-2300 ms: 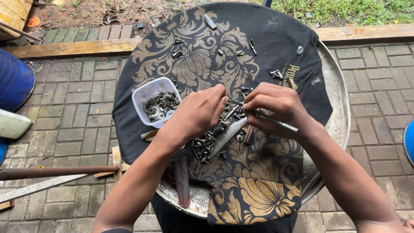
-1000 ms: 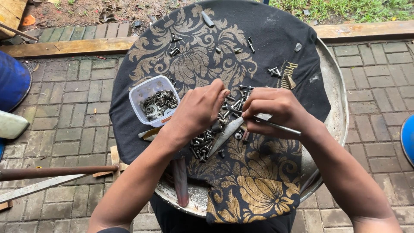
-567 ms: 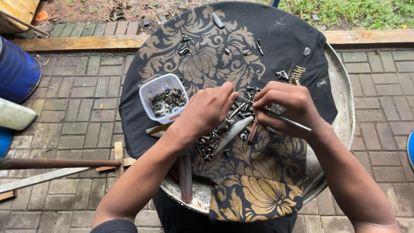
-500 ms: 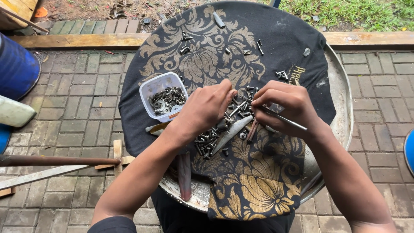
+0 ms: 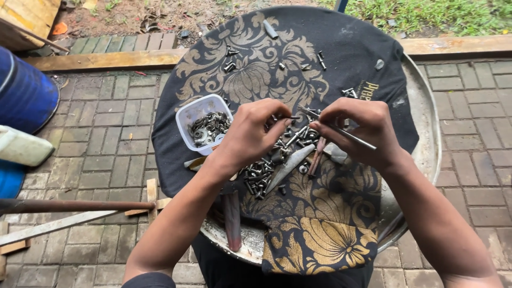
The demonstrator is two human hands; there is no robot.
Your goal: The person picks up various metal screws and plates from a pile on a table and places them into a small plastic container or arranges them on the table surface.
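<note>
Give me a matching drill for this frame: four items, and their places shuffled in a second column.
Items:
1. tub
2. rod
3. barrel
4. bolt pile

Places:
A. on the cloth, below the two hands
B. far left, on the paving
C. held in the right hand
D. beside the left hand, holding washers

Pairs: 1-D, 2-C, 3-B, 4-A

Your left hand (image 5: 250,133) pinching a small bolt (image 5: 290,117) mid-frame, your right hand (image 5: 357,128) gripping a thin metal rod (image 5: 346,133), both hovering over the screw pile (image 5: 272,160)
</note>
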